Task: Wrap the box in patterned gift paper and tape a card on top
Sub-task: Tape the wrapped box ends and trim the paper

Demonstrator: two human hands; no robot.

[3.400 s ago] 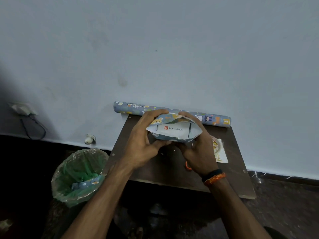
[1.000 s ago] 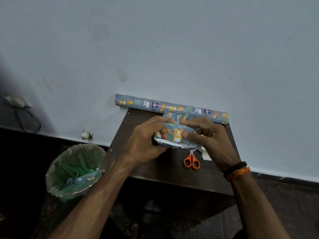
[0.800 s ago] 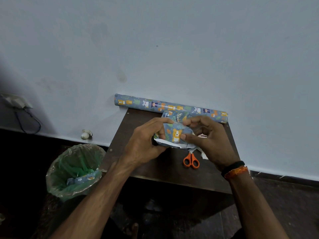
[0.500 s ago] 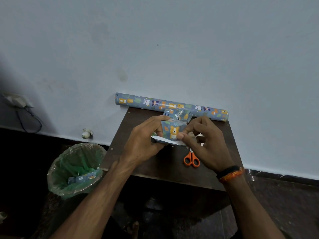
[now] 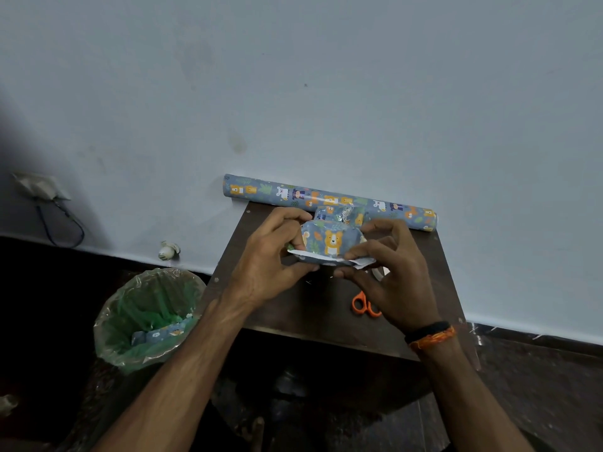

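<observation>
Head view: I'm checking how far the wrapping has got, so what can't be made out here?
- Box: its ends are covered by the left hand and right hand, so the end folds are unseen.
- Tape on the paper: too small to tell.
- Scissors: blades hidden behind the right hand.
- Card: not identifiable; only a pale scrap shows behind the right fingers.

Bin (image 5: 111, 334) with green liner stands on dark floor off desk's (image 5: 293, 318) left edge, scraps of patterned paper (image 5: 160, 334) inside. Small white object (image 5: 168, 250) lies at foot of wall beyond bin. Wall socket (image 5: 39, 187) far left, dark cable (image 5: 65, 228) looping below it. Pale blue wall (image 5: 326, 93) behind desk's far edge, faint stain (image 5: 237, 143) on it.
</observation>
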